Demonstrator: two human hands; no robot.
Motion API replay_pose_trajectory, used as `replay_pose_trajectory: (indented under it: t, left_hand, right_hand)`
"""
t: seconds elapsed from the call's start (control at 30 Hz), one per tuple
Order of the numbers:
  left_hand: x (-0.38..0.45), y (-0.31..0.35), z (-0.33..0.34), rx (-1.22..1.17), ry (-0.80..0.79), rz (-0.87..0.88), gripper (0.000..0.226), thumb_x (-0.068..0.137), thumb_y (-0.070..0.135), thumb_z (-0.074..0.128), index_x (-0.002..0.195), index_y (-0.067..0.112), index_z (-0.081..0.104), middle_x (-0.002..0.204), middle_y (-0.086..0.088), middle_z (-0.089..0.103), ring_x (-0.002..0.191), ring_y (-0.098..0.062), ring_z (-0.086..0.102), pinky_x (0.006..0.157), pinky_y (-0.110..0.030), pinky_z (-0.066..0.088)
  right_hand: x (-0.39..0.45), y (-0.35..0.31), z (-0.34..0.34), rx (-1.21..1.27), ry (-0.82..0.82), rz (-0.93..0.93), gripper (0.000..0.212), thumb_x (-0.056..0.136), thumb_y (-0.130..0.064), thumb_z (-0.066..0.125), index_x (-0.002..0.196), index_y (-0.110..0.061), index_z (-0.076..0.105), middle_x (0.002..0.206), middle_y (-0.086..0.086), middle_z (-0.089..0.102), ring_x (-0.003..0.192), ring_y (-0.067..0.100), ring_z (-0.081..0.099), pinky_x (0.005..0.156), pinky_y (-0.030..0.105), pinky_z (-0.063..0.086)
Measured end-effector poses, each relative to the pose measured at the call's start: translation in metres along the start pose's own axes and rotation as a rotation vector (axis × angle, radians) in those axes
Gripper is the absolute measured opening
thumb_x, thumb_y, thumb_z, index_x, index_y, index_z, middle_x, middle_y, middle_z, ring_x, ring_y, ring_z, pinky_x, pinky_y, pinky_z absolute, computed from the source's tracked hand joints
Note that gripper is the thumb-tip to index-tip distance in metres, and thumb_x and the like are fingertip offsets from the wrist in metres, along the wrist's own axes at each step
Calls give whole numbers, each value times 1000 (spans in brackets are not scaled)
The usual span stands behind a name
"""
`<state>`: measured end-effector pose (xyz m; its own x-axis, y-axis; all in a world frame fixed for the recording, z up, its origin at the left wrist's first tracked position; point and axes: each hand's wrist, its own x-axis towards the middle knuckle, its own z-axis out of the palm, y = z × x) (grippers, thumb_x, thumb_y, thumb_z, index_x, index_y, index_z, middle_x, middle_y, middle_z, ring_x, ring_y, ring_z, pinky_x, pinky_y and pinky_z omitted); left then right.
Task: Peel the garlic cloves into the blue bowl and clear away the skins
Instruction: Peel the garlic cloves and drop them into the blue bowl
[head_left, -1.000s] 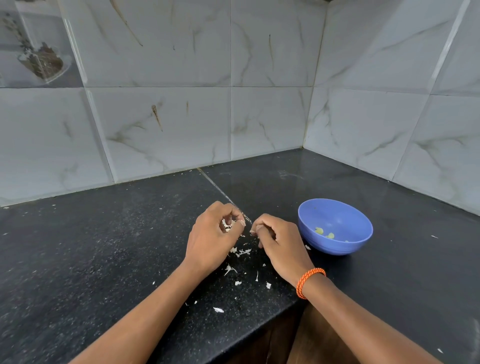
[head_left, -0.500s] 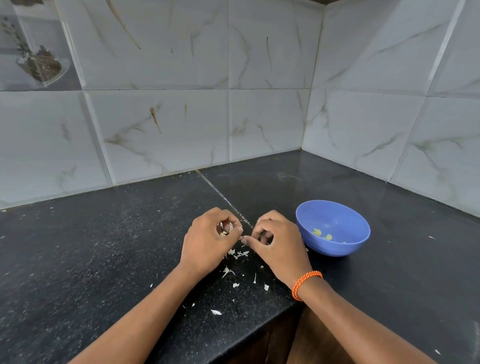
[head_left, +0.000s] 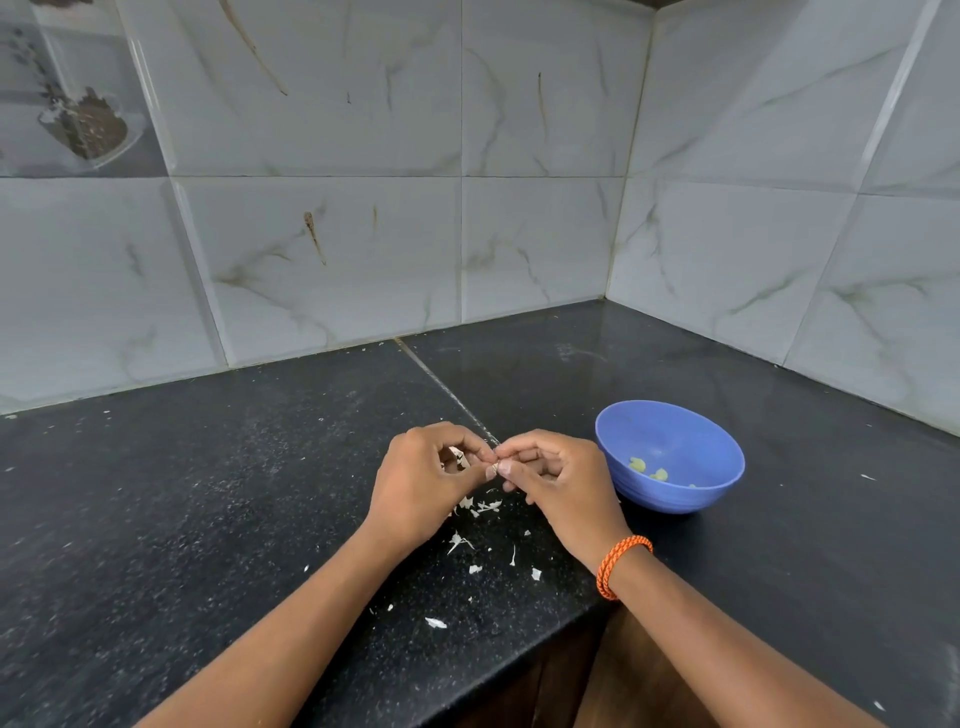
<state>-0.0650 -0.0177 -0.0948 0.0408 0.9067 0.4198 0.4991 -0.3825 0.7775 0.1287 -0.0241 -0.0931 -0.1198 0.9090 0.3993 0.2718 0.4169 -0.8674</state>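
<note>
We see a black speckled stone counter (head_left: 208, 493) filling the lower frame, with a seam running from centre toward the back wall. On it, right of centre, sits the blue bowl (head_left: 670, 457). White garlic skins (head_left: 480, 530) lie scattered on it at lower centre, near the front edge.

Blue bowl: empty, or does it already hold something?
Not empty. The blue bowl stands upright on the counter, with a few pale peeled garlic pieces lying at its bottom.
</note>
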Motion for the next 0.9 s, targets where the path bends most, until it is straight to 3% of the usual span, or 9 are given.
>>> replay_pose_trajectory:
  t: [0.2, 0.37, 0.5, 0.7, 0.8, 0.9]
  left_hand:
    - [-1, -2, -2, 120, 13, 25, 19, 86, 27, 89, 82, 42, 78, 87, 21, 73, 74, -11, 62, 71, -39, 56]
    - [1, -8, -4, 240, 55, 27, 14, 92, 32, 80, 88, 43, 74, 90, 26, 72, 86, -5, 62, 75, -36, 55]
    - [2, -12, -4, 212, 85, 20, 14, 98, 30, 74, 98, 44, 76, 86, 25, 71, 88, -6, 61, 74, -30, 50]
    - [1, -13, -6, 210, 83, 6, 16, 100, 28, 73, 101, 43, 78, 84, 22, 70, 92, -3, 58, 71, -25, 44]
    - [1, -12, -7, 206, 71, -7, 18, 100, 29, 73, 100, 46, 76, 81, 20, 68, 90, -2, 57, 69, -25, 42]
    - [1, -12, -7, 208, 62, -15, 17, 100, 28, 73, 100, 45, 76, 78, 20, 66, 90, -2, 57, 69, -25, 42]
  right_hand:
    - [-2, 1, 5, -49, -11, -35, 18, 97, -2, 71, 102, -18, 78, 91, -3, 78, 82, 16, 77, 69, 33, 65]
    - [2, 7, 3, -387, -86, -112, 21, 105, -6, 60, 105, -22, 74, 99, -5, 64, 75, 10, 68, 74, 27, 59]
    - [5, 8, 0, -640, -210, -161, 21, 108, -10, 55, 105, -28, 67, 99, -4, 56, 88, 16, 61, 80, 42, 55]
    - [15, 3, 1, -641, -227, -178, 26, 101, -6, 66, 107, -27, 80, 99, -8, 66, 89, 12, 66, 81, 42, 58]
    - [20, -11, -3, -700, -254, -214, 25, 98, -8, 69, 111, -29, 73, 89, -13, 71, 86, 8, 64, 80, 41, 57]
    - [29, -28, -10, -861, -299, -298, 32, 98, -6, 64, 113, -32, 55, 90, -12, 65, 89, 15, 59, 76, 42, 54]
